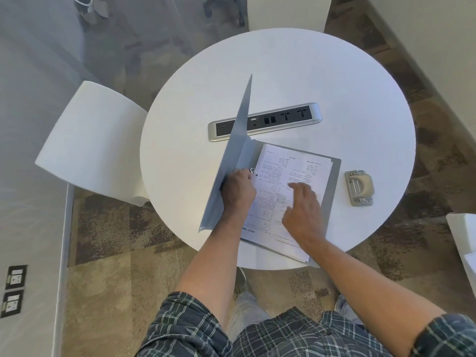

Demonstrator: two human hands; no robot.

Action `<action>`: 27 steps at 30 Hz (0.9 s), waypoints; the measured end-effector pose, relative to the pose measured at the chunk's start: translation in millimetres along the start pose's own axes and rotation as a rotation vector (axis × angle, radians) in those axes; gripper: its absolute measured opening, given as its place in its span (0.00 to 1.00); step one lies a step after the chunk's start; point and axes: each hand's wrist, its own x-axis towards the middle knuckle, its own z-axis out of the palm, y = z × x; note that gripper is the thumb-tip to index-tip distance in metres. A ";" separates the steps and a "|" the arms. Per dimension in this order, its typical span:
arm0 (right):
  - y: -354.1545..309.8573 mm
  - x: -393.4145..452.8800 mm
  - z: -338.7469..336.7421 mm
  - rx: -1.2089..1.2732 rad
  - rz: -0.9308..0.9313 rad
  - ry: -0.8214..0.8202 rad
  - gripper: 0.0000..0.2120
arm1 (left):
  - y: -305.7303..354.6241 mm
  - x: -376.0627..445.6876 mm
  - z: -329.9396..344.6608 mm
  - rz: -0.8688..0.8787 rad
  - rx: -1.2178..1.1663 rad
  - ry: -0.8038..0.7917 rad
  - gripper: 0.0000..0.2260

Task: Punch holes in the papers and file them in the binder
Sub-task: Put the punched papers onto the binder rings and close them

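Note:
A grey binder [332,181] lies open on the round white table [334,86], its front cover [231,150] standing up nearly on edge at the left. A stack of printed papers [273,171] rests inside it against the metal rings [253,172]. My left hand [238,190] is at the rings by the raised cover, fingers curled; whether it grips them is unclear. My right hand [302,207] lies flat on the papers, fingers spread, pressing them down. A grey metal hole punch [358,187] sits on the table to the right of the binder, untouched.
A silver power and data strip [265,121] is set into the table just behind the binder. White chairs stand at the left [90,140] and far side [288,11]. Patterned carpet surrounds the table, and the binder's near corner overhangs the table edge.

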 end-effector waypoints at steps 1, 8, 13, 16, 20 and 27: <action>-9.1 4.8 0.6 0.010 -0.047 -0.073 0.35 | 0.1 -1.5 -1.1 0.003 0.038 -0.015 0.05; -39.8 38.8 12.6 -0.160 -0.187 -0.512 0.50 | -12.2 -6.9 -7.1 -0.092 0.204 -0.229 0.09; -47.0 48.5 10.5 -0.286 -0.194 -0.504 0.44 | -34.5 -0.4 -12.4 -0.149 0.053 -0.316 0.11; -48.5 49.5 10.1 -0.326 -0.163 -0.480 0.41 | -45.8 2.0 -14.5 -0.228 -0.090 -0.389 0.10; -50.4 47.3 15.1 -0.261 -0.157 -0.434 0.40 | -61.1 -1.1 -6.5 -0.328 -0.306 -0.448 0.11; -42.1 39.3 27.7 -0.082 -0.199 -0.415 0.31 | -68.8 -10.7 1.0 -0.389 -0.512 -0.412 0.08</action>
